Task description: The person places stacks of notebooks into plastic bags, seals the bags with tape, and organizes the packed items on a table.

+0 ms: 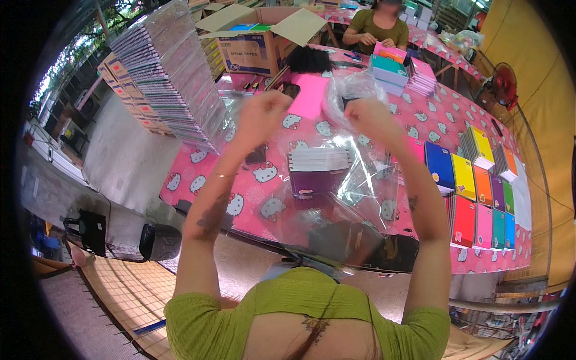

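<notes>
At center frame, a purple notebook stack (319,174) sits on the bench (249,219), long side left-to-right, below and between the curled left hand (264,111) and slightly nearer, curled right hand (367,117); whether they grip clear plastic (372,189), I cannot tell. Upper left, an open box (249,57) holds blue and green things (251,27).

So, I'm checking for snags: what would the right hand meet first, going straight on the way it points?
Probably the crumpled, clear plastic bundle just beyond the right hand; one view leaves depth unclear, so the hand might pass above it.
</notes>
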Demonstrator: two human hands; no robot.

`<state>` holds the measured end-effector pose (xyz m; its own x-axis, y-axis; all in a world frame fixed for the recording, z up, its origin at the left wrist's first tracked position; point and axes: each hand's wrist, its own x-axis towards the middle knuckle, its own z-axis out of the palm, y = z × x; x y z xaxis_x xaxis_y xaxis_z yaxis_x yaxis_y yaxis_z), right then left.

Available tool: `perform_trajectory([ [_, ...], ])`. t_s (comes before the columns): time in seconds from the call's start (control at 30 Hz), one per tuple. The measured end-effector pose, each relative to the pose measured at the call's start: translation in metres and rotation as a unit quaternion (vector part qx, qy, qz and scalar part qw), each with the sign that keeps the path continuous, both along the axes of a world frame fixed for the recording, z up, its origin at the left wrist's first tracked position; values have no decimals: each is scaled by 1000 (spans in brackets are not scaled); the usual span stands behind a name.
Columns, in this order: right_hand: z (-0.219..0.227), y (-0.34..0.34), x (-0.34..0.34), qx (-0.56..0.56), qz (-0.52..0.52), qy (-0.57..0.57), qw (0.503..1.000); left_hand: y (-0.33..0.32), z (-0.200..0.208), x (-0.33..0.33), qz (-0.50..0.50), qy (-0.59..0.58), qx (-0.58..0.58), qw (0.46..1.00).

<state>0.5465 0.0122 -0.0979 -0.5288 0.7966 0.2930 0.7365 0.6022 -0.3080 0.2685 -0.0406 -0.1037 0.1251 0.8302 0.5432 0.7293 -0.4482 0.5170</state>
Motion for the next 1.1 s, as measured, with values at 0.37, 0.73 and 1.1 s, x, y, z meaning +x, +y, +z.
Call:
perform_trajectory([
  [0.37, 4, -58, -21, 81, 34, 120, 989, 40, -221, -127, 111, -474, -407, 772],
  [0.73, -18, -94, -91, 44, 74, 70, 994, 5, -229, -121, 286, 67, -231, 927],
  [1.1, -21, -89, -105, 68, 60, -39, 995, -22, -86, -55, -255, -319, -219, 886],
])
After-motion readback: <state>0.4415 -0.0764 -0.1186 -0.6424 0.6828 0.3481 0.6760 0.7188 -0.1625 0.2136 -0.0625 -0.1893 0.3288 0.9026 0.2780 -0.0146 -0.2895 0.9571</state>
